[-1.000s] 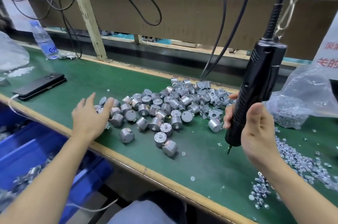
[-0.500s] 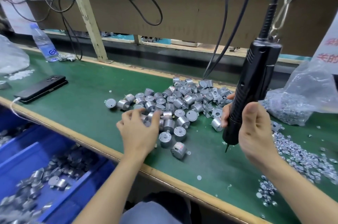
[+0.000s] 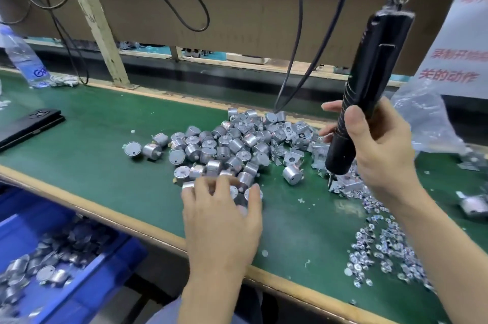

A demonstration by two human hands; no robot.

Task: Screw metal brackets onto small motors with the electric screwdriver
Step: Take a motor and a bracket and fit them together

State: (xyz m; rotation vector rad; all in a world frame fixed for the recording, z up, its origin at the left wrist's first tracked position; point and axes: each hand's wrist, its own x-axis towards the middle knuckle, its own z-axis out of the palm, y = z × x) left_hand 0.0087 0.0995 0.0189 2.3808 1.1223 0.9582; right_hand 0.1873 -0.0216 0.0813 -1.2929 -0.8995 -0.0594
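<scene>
Where the green surface (image 3: 87,144) ran across the view, the motors (image 3: 224,144) lay in a loose heap at its middle, small silver cans on their sides and ends. Touching the heap at its 3 o'clock sat the brackets (image 3: 293,156), folded metal pieces tangled together.

The left hand (image 3: 224,220) lay at the heap's 6 o'clock, palm down, fingers spread, their blurred tips resting on the nearest motors. The right hand (image 3: 380,144), at the heap's 3 o'clock, had fingers and thumb wrapped round the lower grip of the screwdriver (image 3: 369,80). This black tool stood nearly upright, its top leaning toward 1 o'clock and its bit pointing down over the brackets.

At 4 o'clock of the heap, small silver bits (image 3: 383,252) lay scattered on the surface. A clear bag (image 3: 422,117) slumped at 2 o'clock, behind the right hand, under a white sign (image 3: 459,46) with red characters.

At 8 o'clock, below the surface's near edge, a blue bin (image 3: 92,286) held more silver parts. A black phone (image 3: 29,122) lay at 9 o'clock and a bottle (image 3: 25,59) stood at 10 o'clock, near a wooden post (image 3: 92,19). Black cables (image 3: 184,1) looped at 12 o'clock.
</scene>
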